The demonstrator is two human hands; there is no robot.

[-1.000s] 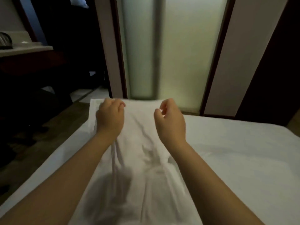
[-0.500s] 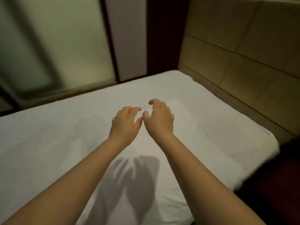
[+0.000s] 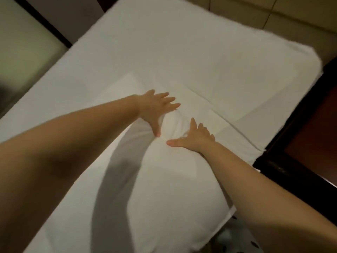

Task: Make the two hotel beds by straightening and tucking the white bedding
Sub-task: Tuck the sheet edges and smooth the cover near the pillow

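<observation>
Half a second back both hands were curled and hovering just over the sheet, holding nothing. Now they're down. My left hand (image 3: pixel 157 110) lies flat, fingers spread, palm pressing on the far end of the plump white fabric pillow (image 3: pixel 155 189). My right hand (image 3: pixel 196 138) is just beside it, also flat, thumb stretched toward the left thumb, gripping nothing. The fabric between the thumbs bulges and creases, so I'm pushing in, not lifting. The view has also swung down from the frosted glass side to the head end. The pillow sits on the flat white sheet-covered bed (image 3: pixel 182 42), lengthwise along the bed's right edge, its far end short of the head-end corner by the tan panelled headboard (image 3: pixel 273 13) and the dark wooden nightstand (image 3: pixel 310 128). The frame is blurred, so it's probably a pillow, possibly a folded duvet. For the task, I'd say carrying is done and this is the patting and flattening step. The sheet around looks smooth; one fold line runs toward the right edge.
</observation>
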